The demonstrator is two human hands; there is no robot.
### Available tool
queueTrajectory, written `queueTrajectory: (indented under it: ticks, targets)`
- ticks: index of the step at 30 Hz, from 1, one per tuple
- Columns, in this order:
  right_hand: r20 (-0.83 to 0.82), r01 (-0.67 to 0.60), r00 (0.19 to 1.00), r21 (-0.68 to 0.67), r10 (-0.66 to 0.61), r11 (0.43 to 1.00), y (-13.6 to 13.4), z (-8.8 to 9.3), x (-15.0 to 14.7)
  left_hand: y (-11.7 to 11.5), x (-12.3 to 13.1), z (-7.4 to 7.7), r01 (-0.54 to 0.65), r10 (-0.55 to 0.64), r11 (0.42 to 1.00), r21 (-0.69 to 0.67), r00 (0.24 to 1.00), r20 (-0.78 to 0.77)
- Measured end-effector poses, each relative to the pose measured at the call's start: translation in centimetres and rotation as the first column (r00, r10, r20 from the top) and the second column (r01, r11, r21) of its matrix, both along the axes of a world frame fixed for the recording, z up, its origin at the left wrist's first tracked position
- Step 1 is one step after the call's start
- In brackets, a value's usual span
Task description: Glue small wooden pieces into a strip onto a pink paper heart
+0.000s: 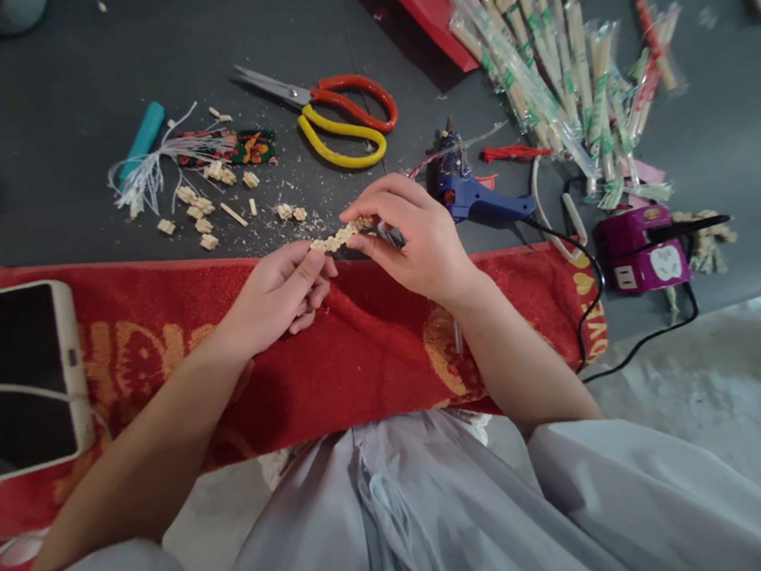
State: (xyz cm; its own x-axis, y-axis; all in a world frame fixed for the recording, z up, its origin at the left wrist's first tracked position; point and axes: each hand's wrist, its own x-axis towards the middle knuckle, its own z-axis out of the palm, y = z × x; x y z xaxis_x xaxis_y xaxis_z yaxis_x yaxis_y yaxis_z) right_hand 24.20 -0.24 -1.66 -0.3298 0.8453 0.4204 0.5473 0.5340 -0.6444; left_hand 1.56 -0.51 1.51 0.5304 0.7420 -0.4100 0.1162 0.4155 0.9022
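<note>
Between my two hands runs a short strip of small pale wooden pieces (339, 238), held just above the far edge of the red towel (375, 359). My left hand (285, 292) pinches its left end between thumb and fingers. At the other end, my right hand (409, 236) has thumb and fingers closed on the strip, hiding part of it. Beyond my hands lie small loose wooden clusters (202, 216) and crumbs. A blue glue gun (480, 192) rests just right of my right hand. Scissors (334, 117) with red and yellow handles lie farther back.
Wrapped chopsticks (555, 73) are piled at the back right, near a red sheet (427, 5). A purple power cube (644, 248) with black cords stands at right. On the towel's left lies a phone (23, 377) crossed by a cable. A white-thread tassel (151, 169) lies back left.
</note>
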Motion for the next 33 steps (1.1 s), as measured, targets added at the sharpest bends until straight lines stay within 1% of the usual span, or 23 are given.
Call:
queueTrajectory:
  ticks: [4, 9, 17, 24, 26, 30, 33]
  targets:
    - [0.021, 0.009, 1.0, -0.009, -0.008, 1.0, 0.0, -0.02, 0.01, -0.04, 0.04, 0.04, -0.009, 0.008, 1.0, -0.018, 1.0, -0.025]
    - [0.017, 0.006, 1.0, -0.025, -0.006, 1.0, -0.1, 0.1, -0.01, -0.04, 0.05, -0.17, -0.03, 0.031, 0.999, -0.03, 0.999, 0.023]
    - [0.007, 0.002, 1.0, 0.042, -0.002, 0.999, -0.08, -0.18, -0.03, -0.06, 0.14, -0.11, -0.062, 0.062, 0.997, -0.054, 0.998, -0.002]
    - [0.019, -0.003, 1.0, 0.008, 0.003, 1.0, -0.15, -0.05, -0.05, -0.01, 0.09, -0.28, -0.045, 0.046, 0.998, -0.053, 0.999, 0.025]
    - [0.014, -0.006, 1.0, 0.018, 0.006, 1.0, -0.14, -0.07, -0.06, -0.03, 0.1, -0.25, -0.048, 0.049, 0.998, -0.048, 0.998, 0.024]
    - [0.003, -0.018, 1.0, 0.042, 0.018, 0.999, -0.09, -0.18, -0.08, -0.05, 0.08, -0.08, -0.06, 0.059, 0.997, -0.048, 0.998, -0.028]
    - [0.011, -0.024, 1.0, 0.038, 0.023, 0.999, -0.06, -0.2, -0.1, 0.0, 0.04, 0.08, -0.046, 0.043, 0.998, -0.051, 0.997, -0.057]
